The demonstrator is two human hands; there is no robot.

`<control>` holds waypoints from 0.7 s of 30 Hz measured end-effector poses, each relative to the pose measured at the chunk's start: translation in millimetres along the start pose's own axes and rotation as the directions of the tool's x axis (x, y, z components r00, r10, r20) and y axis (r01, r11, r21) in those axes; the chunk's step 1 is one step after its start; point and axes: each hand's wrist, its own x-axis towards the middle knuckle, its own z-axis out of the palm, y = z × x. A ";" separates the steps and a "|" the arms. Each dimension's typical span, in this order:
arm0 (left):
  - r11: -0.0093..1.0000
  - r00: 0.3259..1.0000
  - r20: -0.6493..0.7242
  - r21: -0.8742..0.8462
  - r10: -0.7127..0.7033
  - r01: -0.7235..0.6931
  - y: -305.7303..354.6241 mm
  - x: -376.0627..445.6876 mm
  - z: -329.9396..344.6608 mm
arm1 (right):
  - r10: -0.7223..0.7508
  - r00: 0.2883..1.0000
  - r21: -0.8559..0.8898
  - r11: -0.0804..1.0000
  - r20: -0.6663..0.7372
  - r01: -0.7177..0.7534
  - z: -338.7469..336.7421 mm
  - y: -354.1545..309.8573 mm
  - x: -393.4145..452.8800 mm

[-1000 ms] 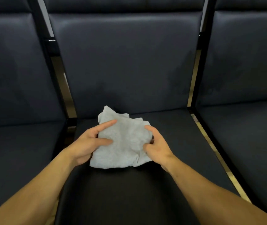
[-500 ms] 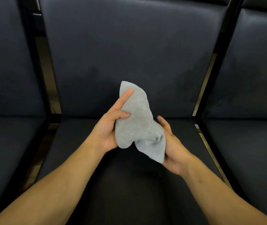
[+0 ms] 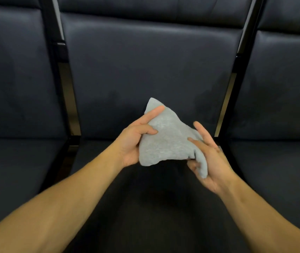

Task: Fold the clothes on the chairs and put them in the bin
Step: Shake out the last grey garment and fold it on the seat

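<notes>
the left hand [image 3: 132, 141] grips the left side of a folded light grey cloth [image 3: 165, 139], its thumb curled onto the front and forefinger along the upper edge. the cloth is held up above the middle dark chair seat [image 3: 145, 207]. the right hand [image 3: 209, 157], palm up, pinches the cloth's right end with loosely spread fingers [image 3: 203, 132].

A black frame post [image 3: 67, 99] with a dull brass-coloured strip stands between the left and middle seats, and a matching black post [image 3: 231, 92] with the same strip stands between the middle and right seats
</notes>
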 end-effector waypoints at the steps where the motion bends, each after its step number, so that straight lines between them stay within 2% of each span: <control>1: 0.996 1.000 -0.019 0.089 0.007 -0.005 14.2 -9.7 -3.2 | -0.031 0.999 -0.109 0.993 0.013 0.032 7.8 -11.4 -5.4; 5: 0.929 1.000 -0.025 0.369 0.014 -0.004 64.2 -58.9 -18.0 | -0.103 0.990 -0.455 0.880 0.100 0.137 36.1 -41.1 -27.6; 10: 0.812 0.995 -0.068 0.583 0.070 -0.018 133.1 -165.1 -28.0 | -0.124 0.934 -0.607 0.729 0.336 0.315 114.2 -69.7 -70.3; 14: 0.744 0.977 -0.155 0.668 0.145 -0.005 185.8 -302.6 -21.7 | -0.059 0.833 -0.627 0.629 0.550 0.459 199.5 -86.6 -146.6; 16: 0.724 0.958 -0.209 0.690 0.198 0.001 197.4 -372.1 -16.3 | -0.031 0.789 -0.622 0.596 0.614 0.508 234.6 -77.9 -182.5; 18: 0.691 0.929 -0.280 0.722 0.242 0.038 203.1 -446.3 -6.3 | -0.008 0.722 -0.589 0.573 0.692 0.570 269.9 -67.0 -223.3; 21: 0.647 0.852 -0.427 0.749 0.303 0.145 197.2 -571.3 7.2 | 0.056 0.590 -0.512 0.567 0.806 0.645 327.0 -37.3 -286.9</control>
